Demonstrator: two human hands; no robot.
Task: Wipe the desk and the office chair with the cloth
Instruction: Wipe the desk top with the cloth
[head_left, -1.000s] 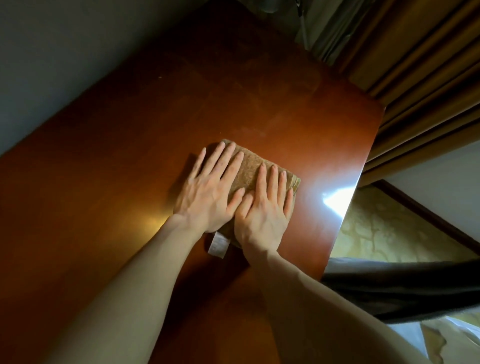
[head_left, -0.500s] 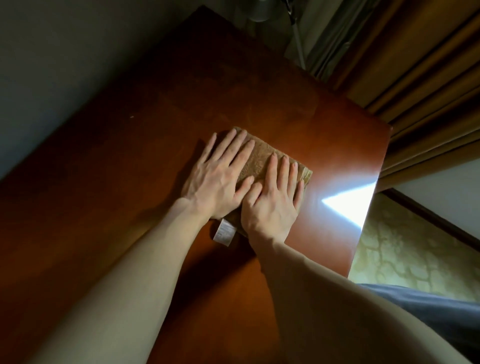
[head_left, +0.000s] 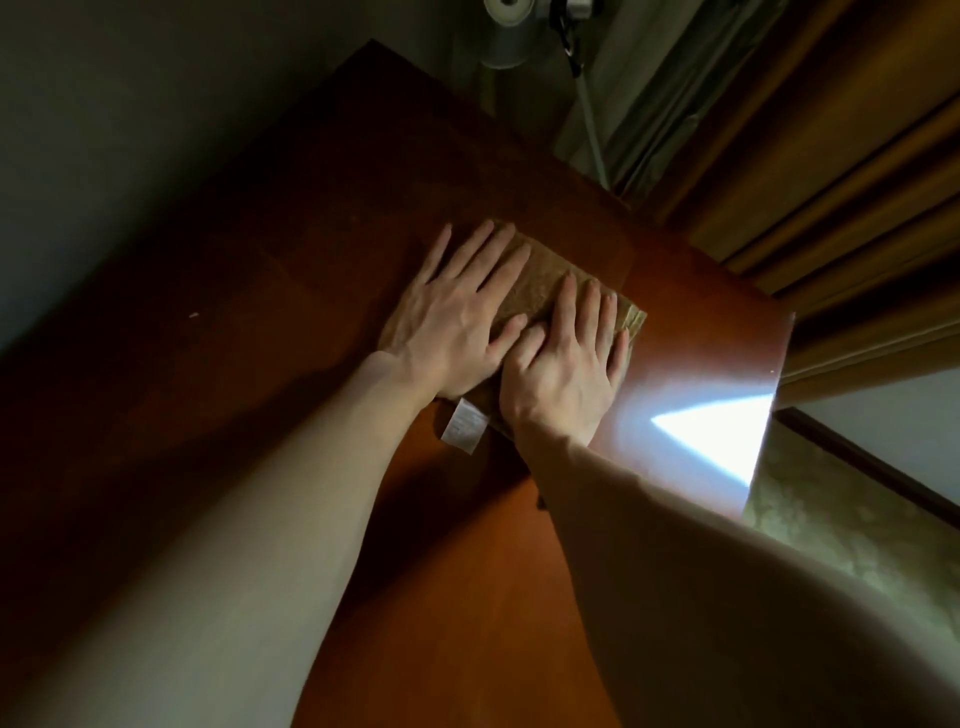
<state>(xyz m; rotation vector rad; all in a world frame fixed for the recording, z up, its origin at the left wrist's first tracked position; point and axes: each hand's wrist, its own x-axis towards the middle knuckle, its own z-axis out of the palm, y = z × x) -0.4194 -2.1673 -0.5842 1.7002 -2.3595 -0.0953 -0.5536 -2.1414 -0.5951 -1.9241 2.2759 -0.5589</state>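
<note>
Nearest: two bare forearms over a red-brown bench. The left hand and right hand lie flat side by side, fingers straight, pressing a folded tan cloth onto the bench top near its right edge, probably to spread weight for an even wipe; a white label trails from the cloth's near end. Beyond: the bench's far edge, with curtains and a pale round fitting just past it, limits the stroke; the office chair is not in view.
</note>
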